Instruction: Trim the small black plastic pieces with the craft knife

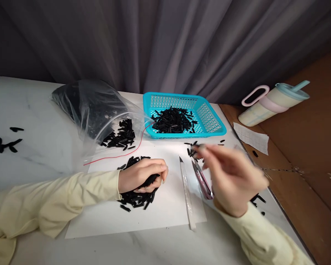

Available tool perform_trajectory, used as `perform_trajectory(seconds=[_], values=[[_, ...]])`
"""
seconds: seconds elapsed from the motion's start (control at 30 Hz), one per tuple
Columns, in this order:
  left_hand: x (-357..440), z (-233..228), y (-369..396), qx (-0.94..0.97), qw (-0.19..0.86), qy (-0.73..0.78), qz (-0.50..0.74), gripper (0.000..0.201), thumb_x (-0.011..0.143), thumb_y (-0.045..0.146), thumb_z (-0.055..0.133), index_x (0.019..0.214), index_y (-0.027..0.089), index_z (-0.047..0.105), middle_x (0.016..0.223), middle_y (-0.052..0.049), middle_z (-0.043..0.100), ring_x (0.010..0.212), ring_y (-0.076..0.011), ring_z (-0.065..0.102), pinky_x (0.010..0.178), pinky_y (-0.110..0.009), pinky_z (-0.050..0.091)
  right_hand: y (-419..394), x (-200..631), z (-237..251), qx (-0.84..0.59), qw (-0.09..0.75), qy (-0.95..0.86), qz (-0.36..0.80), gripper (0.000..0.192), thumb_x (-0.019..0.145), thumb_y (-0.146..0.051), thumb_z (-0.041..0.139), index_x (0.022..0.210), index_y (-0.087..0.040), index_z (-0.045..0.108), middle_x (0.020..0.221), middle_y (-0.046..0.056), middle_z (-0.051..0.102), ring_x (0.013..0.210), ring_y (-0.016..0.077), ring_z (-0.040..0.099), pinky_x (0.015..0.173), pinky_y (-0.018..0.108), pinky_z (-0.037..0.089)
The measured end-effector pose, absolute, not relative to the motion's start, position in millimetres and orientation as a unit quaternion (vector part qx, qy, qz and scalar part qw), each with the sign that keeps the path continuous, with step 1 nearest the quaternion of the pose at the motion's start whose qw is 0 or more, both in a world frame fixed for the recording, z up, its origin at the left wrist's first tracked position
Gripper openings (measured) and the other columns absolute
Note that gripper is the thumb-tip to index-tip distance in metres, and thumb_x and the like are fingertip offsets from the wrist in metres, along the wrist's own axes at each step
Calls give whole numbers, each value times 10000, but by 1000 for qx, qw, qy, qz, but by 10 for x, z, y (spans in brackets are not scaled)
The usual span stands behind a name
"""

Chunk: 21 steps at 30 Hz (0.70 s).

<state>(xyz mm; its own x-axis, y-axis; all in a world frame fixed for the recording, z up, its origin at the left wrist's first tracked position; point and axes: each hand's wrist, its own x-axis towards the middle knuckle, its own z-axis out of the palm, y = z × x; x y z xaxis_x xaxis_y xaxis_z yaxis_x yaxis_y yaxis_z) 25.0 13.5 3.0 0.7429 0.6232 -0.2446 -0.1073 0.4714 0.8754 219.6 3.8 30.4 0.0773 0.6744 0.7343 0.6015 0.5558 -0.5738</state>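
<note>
Marble-look desk (38,106) under everything, white sheet (165,206) laid across its middle. Big clear bag (91,106) of black parts slumped at the back left, mouth spilling toward the sheet; turquoise basket (209,117) beside it, a heap of black pieces (172,121) inside. Tumbler (273,103) lying off to the right on the brown surface, slip of paper (251,138) just below it.

Down to the hands — left hand (140,175) curled over the pile of black pieces (138,197) on the sheet, grip closed on a bunch of them. Right hand (231,176) raised and blurred, fingertips (201,149) pinched near the basket's front edge; looks closed on one small black piece, though blur makes that hard to confirm. Craft knife (187,191) and pink tweezers (202,180) lying untouched between the hands.

Judged step — sorting, piece by piece, from the pile toward the basket. Next move likely calls for clearing the rim and letting go over the heap, not short of it.
</note>
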Motion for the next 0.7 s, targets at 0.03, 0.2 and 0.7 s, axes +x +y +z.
perform_trajectory(seconds=[0.03, 0.2, 0.7], values=[[254, 32, 148, 455, 815, 279, 224, 254, 883, 309, 371, 701, 152, 456, 448, 65, 388, 291, -32, 252, 273, -149, 154, 179, 2232, 409, -481, 562, -673, -1, 163, 749, -115, 660, 876, -216, 675, 769, 12, 696, 614, 144, 639, 568, 270, 531], [266, 35, 173, 452, 816, 278, 228, 306, 891, 365, 349, 716, 146, 471, 425, 62, 386, 277, -36, 247, 271, -147, 146, 806, 2341, 718, -463, 446, -766, -19, 187, 809, -154, 589, 990, -169, 633, 884, 48, 706, 787, 176, 671, 640, 272, 543], [243, -18, 173, 473, 809, 268, 222, 477, 896, 536, 190, 762, 165, 456, 404, 68, 363, 274, -57, 243, 280, -175, 158, -124, 1760, 300, -415, 316, -823, 222, 380, 817, -122, 557, 1171, -193, 438, 891, 60, 595, 790, 179, 565, 699, 301, 501]])
